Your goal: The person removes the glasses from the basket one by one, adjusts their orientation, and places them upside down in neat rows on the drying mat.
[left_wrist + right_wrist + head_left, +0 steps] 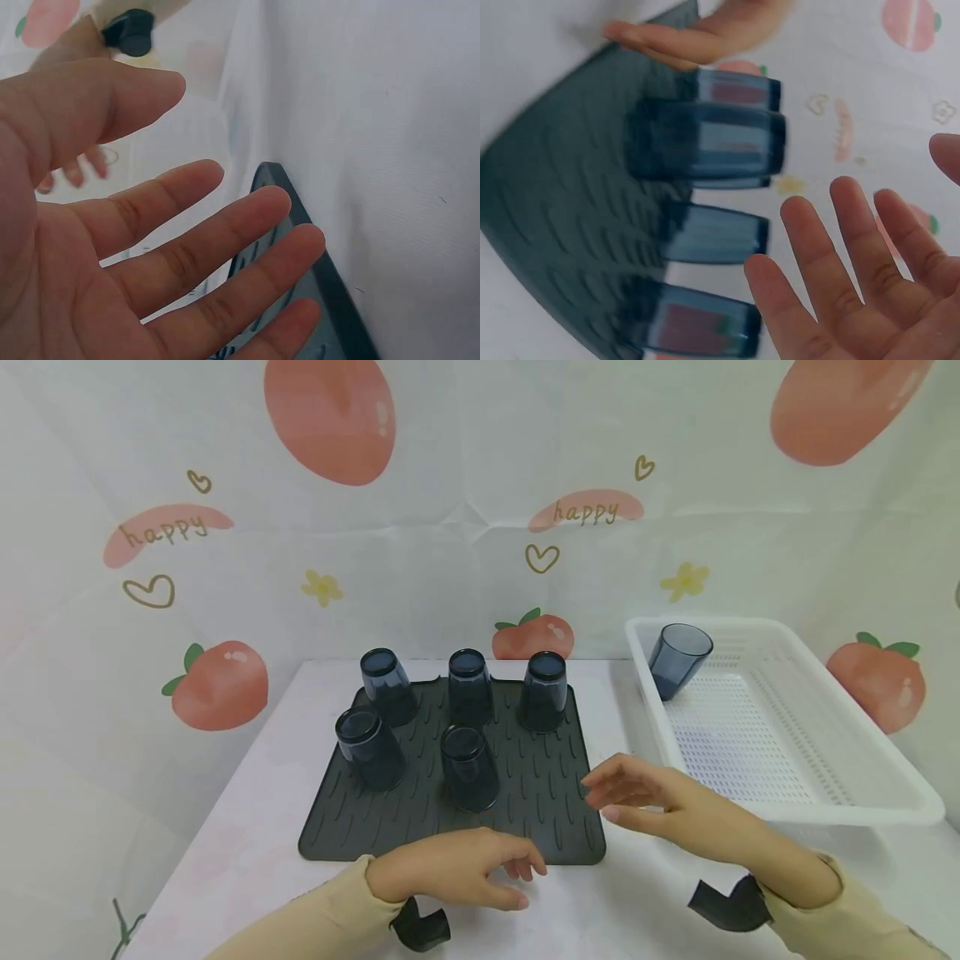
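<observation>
Several dark blue glasses stand upside down on a black ridged drying mat (525, 827); one front glass (469, 768) is in the middle, another front glass (371, 750) at the left. My left hand (468, 867) hovers over the mat's front edge, fingers relaxed and holding nothing. Beside the mat's right edge is my right hand (652, 797), its fingers loosely bent around nothing. In the right wrist view the open fingers (810, 240) overlap the row of glasses. One more blue glass (678, 660) leans, mouth up, in the far left corner of a white basket (885, 814).
The basket has perforated walls and stands right of the mat on a white table (247, 827). A white cloth (450, 443) printed with peaches hangs behind the table. A black band (731, 903) is near the right sleeve.
</observation>
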Motion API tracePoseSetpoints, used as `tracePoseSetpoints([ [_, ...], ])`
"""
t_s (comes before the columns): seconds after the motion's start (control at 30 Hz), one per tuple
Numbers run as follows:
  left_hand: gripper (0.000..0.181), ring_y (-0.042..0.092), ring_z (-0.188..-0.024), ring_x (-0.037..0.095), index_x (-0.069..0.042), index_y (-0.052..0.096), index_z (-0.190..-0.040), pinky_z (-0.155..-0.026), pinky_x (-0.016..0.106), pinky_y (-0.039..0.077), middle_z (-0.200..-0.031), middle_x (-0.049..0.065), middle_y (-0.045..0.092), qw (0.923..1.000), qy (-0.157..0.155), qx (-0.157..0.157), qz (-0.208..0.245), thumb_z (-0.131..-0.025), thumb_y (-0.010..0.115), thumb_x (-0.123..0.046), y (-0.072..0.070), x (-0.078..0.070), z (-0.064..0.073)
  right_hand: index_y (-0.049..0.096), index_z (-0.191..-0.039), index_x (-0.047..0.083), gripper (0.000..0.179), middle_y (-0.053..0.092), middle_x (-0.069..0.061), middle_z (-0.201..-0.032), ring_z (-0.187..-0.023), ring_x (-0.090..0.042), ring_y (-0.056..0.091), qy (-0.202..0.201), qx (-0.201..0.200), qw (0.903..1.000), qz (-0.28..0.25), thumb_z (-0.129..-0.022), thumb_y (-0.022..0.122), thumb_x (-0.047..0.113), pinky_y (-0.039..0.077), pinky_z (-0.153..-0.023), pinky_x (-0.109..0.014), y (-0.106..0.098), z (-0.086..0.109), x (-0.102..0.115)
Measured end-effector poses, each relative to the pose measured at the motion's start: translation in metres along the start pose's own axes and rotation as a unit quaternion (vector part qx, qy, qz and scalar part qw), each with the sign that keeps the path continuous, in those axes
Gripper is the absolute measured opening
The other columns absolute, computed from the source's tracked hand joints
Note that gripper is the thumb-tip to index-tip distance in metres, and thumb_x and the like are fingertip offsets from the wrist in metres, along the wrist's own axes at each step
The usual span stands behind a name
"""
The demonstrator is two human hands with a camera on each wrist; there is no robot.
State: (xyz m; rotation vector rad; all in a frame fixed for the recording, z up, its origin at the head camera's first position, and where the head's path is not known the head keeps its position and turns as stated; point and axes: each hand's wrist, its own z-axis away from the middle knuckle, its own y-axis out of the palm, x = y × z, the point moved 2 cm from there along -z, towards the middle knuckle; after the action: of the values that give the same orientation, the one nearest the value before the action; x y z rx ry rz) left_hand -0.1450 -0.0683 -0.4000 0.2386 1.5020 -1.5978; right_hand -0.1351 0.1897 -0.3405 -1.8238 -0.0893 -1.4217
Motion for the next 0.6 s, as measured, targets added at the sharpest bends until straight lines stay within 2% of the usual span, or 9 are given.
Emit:
tracePoseSetpoints([
  [0.13,0.032,0.058,-0.101,-0.004,-0.017,0.059,-0.124,-0.081,0.016,0.05,-0.111,-0.011,0.064,1.0,-0.005,-0.001,-0.006,-0.094,0.065,-0.026,-0.001,-0.001,0.001,0.053,-0.125,0.021,0.028,0.064,0.003,-0.114,-0.107,-0.01,0.063,-0.021,-0.044,0.9986,0.019,-0.098,0.058,0.017,0.052,-0.088,-0.025,-0.015,-0.001,0.01],
  [0.27,0.033,0.058,-0.101,-0.003,-0.016,0.059,-0.124,-0.082,0.016,0.049,-0.112,-0.01,0.065,1.0,-0.006,-0.001,-0.004,-0.094,0.065,-0.026,-0.003,-0.002,0.001,0.052,-0.129,0.017,0.032,0.064,0.001,-0.114,-0.107,-0.008,0.062,-0.053,-0.089,0.9944,0.023,-0.098,0.055,0.008,0.052,-0.088,-0.022,-0.034,-0.004,0.016],
  [0.47,0.033,0.058,-0.103,-0.003,-0.016,0.058,-0.126,-0.084,0.017,0.05,-0.115,-0.009,0.064,1.0,0.0,-0.001,0.005,-0.094,0.064,-0.025,-0.003,-0.002,0.001,0.045,-0.139,0.012,0.044,0.064,0.002,-0.119,-0.111,-0.005,0.061,-0.095,-0.152,0.9838,0.007,-0.097,0.051,-0.002,0.049,-0.089,-0.016,-0.065,-0.015,0.015],
  [0.6,0.033,0.058,-0.103,-0.002,-0.015,0.058,-0.126,-0.085,0.017,0.05,-0.116,-0.008,0.065,0.9999,-0.002,-0.001,0.014,-0.094,0.064,-0.025,-0.005,-0.003,0.0,0.042,-0.143,0.012,0.051,0.061,0.003,-0.126,-0.116,-0.005,0.059,-0.136,-0.191,0.9711,-0.045,-0.097,0.049,-0.006,0.047,-0.092,-0.013,-0.084,-0.026,0.016],
])
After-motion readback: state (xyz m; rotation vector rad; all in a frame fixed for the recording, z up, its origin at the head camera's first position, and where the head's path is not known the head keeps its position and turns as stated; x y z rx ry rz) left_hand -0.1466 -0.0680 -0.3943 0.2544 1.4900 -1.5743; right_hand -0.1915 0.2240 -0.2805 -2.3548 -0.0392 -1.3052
